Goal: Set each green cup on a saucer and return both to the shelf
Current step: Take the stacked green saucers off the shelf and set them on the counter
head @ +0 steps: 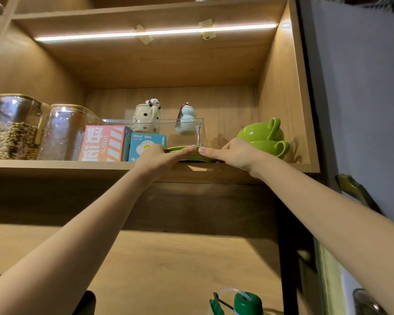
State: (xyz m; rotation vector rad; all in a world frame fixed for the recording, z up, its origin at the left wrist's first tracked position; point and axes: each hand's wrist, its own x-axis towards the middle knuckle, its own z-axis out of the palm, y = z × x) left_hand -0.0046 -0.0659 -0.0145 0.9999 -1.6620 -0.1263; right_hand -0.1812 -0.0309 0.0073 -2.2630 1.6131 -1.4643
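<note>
Two green cups are stacked on the wooden shelf (55, 165) at the right, the upper cup (261, 130) nested in the lower cup (271, 148), handles pointing right. Green saucers (187, 153), stacked, lie at the shelf's front edge just left of the cups. My left hand (159, 159) grips the saucers' left rim, thumb on top. My right hand (234, 153) grips their right rim, thumb tip almost meeting the left thumb. How many saucers are in the stack is hidden by my fingers.
Left of the saucers stand a blue box (146, 144), a pink striped box (105, 143) and two glass jars (16, 128). Behind is a clear tray (200, 130) with a spotted mug (147, 115) and a small gourd figurine (187, 120). A green-capped bottle (246, 302) sits below.
</note>
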